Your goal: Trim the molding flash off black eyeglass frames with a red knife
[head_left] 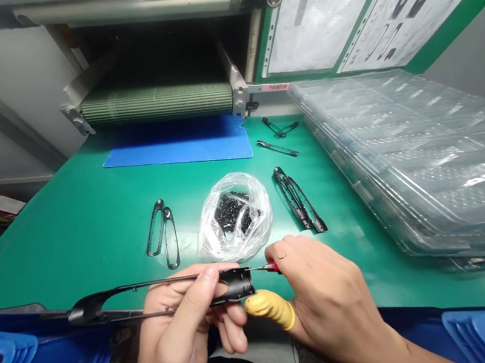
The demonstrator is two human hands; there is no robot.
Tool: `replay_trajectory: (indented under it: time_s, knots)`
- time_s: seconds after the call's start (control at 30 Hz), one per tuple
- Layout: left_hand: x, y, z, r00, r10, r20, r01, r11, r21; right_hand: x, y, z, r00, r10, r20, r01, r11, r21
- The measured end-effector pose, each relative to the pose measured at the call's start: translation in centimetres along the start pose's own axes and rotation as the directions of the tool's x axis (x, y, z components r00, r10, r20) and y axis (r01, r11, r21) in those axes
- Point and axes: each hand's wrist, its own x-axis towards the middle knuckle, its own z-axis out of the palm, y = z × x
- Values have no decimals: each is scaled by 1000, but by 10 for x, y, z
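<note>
Head view: left hand [188,331] nearest, palm up, thumb pressing down, fingers closed under a long, black, slotted plastic frame [235,285] held level above the green tabletop [93,229]. Right hand [328,290] palm down, curled shut round a slim red-handled tool with metal tip [265,268]; yellow ribbed thumb cover [270,310] below. Tip at the frame's broad end; contact uncertain. Judged step: fine tip work, next calling for steady wrists.
</note>
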Motion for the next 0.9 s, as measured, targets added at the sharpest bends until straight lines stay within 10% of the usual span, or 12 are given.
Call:
replay_trajectory:
  time_s: [0.33, 0.7, 0.77, 0.9]
  knots:
    - [-6, 6, 5, 975, 188, -120, -130, 916, 378, -5, 2, 6, 960, 50, 276, -90, 987, 133]
    - [-3, 25, -29, 867, 489, 99, -375, 509, 775, 0, 6, -14, 634, -159, 757, -453, 716, 530]
    - [2, 28, -30, 911, 410, 57, -339, 661, 669, 2, 9, -16, 674, -173, 718, -466, 655, 595]
    - [7, 19, -11, 992, -11, -122, 15, 999, 30, 4, 6, -6, 959, 79, 271, -245, 712, 658]
